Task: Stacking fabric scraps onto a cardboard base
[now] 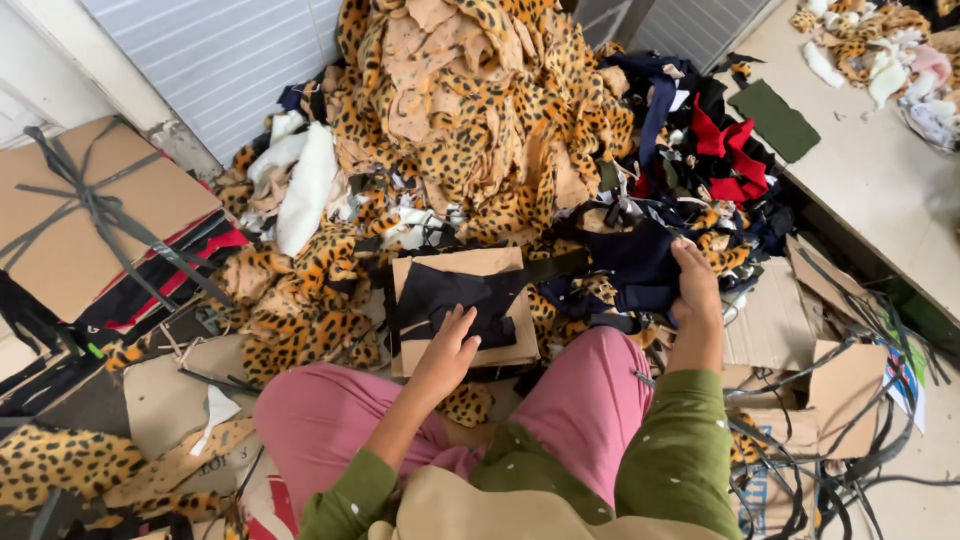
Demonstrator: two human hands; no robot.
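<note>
Leopard-print fabric scraps make the biggest thing we see, a heap rising in front of the seated person and spilling left over the floor. Right of it lies a tangle of dark navy and red offcuts. Flattened cardboard tied with grey strapping sits far left; more cardboard and loose straps litter the tiled floor at right. A pale counter runs along the upper right, with a green patch and more scraps on it.

Smaller: a cardboard template lies flat just beyond the pink-trousered knees, and a black fabric piece is spread on it, its long axis running roughly left-right. Left hand rests palm-down on the near edge of that black piece, fingers spread and pressing, not clamped. Right hand is out to the right in the navy fabric, fingers curled on a fold of it. Left hand is plainly the nearer to the black piece; the fabric lies directly ahead of its fingertips.
</note>
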